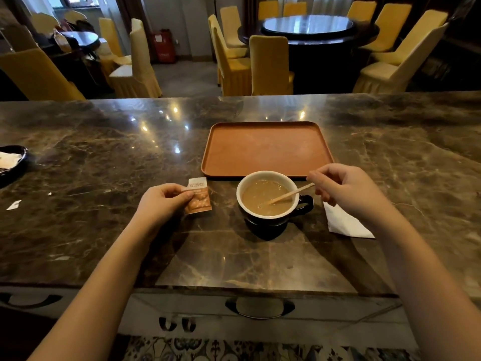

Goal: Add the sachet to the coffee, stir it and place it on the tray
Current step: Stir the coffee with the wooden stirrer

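A dark cup (270,220) with a white inside stands on the marble counter, full of light brown coffee (263,195). A thin wooden stirrer (289,194) leans in the coffee, and my right hand (343,188) pinches its upper end beside the cup's handle. My left hand (162,201) holds an orange and white sachet (199,198) by its left edge, just left of the cup, low over the counter. An empty orange-brown tray (266,149) lies right behind the cup.
A white paper wrapper (346,225) lies under my right wrist. A dark dish (11,160) with papers sits at the far left edge, with small paper scraps (14,204) near it. Yellow-covered chairs and round tables stand beyond the counter.
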The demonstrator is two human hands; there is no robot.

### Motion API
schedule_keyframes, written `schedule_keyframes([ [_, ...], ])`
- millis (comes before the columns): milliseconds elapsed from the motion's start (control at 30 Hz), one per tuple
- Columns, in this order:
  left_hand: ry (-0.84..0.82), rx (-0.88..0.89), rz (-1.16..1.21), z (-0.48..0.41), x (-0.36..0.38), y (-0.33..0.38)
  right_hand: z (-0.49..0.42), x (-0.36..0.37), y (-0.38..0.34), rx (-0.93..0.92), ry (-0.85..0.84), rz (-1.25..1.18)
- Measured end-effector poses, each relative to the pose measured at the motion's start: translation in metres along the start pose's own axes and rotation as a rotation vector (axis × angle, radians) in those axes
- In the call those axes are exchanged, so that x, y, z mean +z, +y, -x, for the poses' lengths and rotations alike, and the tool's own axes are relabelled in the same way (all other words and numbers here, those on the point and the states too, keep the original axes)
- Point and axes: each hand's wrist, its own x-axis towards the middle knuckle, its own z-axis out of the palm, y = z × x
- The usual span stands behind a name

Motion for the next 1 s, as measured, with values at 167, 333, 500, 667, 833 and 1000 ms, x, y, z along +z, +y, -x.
schedule_keyframes([
  [167,0.051,0.041,-0.215,-0.01,-0.003,-0.012,0.005,0.005,-0.006,0.038,-0.027,-0.3],
  [333,0.067,0.049,-0.387,-0.02,-0.005,-0.014,0.011,0.021,-0.015,-0.011,-0.063,-0.34],
  [500,0.108,0.101,-0.439,-0.029,-0.001,-0.017,0.02,0.028,-0.024,-0.129,-0.035,-0.202],
  [667,0.25,0.204,-0.535,-0.033,0.008,-0.026,0.029,0.026,-0.026,-0.186,-0.045,-0.099],
  [833,0.404,0.306,-0.624,-0.023,0.014,-0.024,0.034,0.017,-0.026,-0.24,0.032,0.031],
  [1000,0.189,0.545,-0.546,0.021,0.052,-0.022,0.027,0.024,-0.022,-0.288,0.182,0.165],
])
